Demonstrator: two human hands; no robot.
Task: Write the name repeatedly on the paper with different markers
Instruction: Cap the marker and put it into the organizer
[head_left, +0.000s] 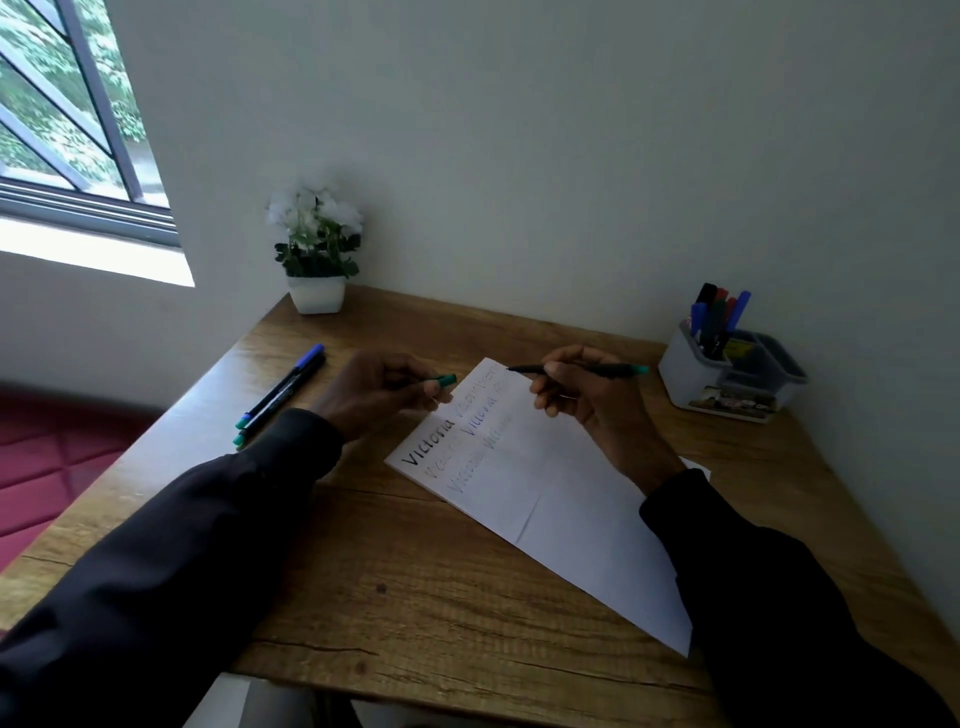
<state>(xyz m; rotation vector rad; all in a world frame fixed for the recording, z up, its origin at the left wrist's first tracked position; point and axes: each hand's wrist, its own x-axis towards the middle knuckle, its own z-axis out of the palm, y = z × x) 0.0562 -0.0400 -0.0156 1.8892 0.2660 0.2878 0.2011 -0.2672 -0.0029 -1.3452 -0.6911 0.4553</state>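
Observation:
A white sheet of paper (561, 499) lies slanted on the wooden desk (395, 582), with the name written several times in different colours near its upper left corner. My right hand (587, 395) grips a black marker (597, 370) with a green end, its tip hovering just over the paper's top corner. My left hand (379, 389) pinches the marker's green cap (445, 381) beside the paper's left edge. Both arms wear dark sleeves.
Two capped markers (283, 391) lie on the desk at the left. A grey organiser (727, 374) with several markers stands at the back right. A white potted plant (317, 260) sits at the back corner by the wall. A window is at the far left.

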